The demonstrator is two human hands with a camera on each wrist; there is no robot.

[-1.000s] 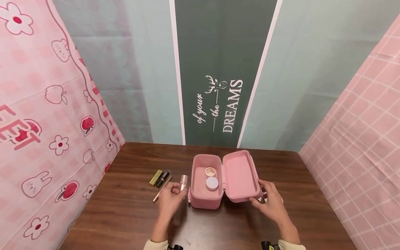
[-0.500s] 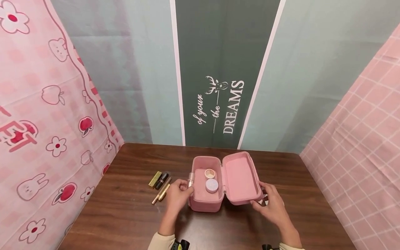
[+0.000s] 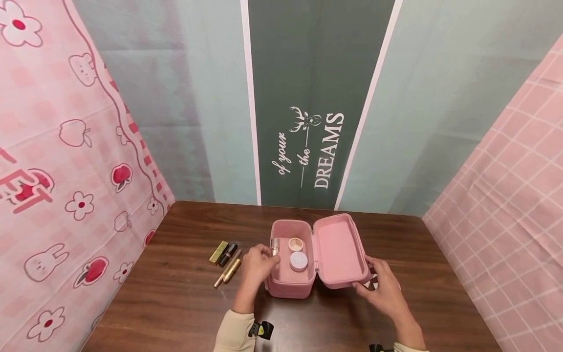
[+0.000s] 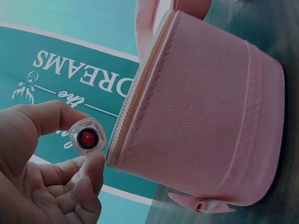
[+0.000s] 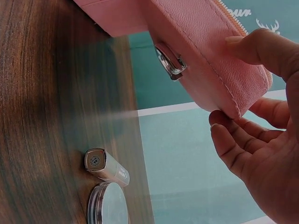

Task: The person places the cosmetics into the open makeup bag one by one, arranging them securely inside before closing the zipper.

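Observation:
In the head view my left hand (image 3: 258, 269) pinches a lipstick (image 3: 274, 246) at the left wall of an opened pink cosmetic case (image 3: 290, 290). The left wrist view shows the lipstick (image 4: 88, 137) end-on, a clear squarish tube with a dark ring and red centre, between thumb and fingers. Inside the case lie a small round palette (image 3: 296, 244) with divided colours and a pale round compact (image 3: 299, 261). My right hand (image 3: 381, 287) grips the outer corner of the case's lid (image 3: 337, 249), which is tilted open to the right; thumb and fingers straddle its edge (image 5: 224, 65).
Left of the case lie a yellow-green box (image 3: 218, 252), a black tube (image 3: 228, 254), a slim rose-gold stick (image 3: 223, 277) and a gold tube (image 3: 232, 271). Below the lid, the right wrist view shows a squarish tube (image 5: 108, 168) and a round silver-edged compact (image 5: 112, 205) on the wooden table.
My left hand has carried the lipstick rightwards from beside the case to over its left wall and into the opening. The gold tube has come into view. My right hand stays on the lid.

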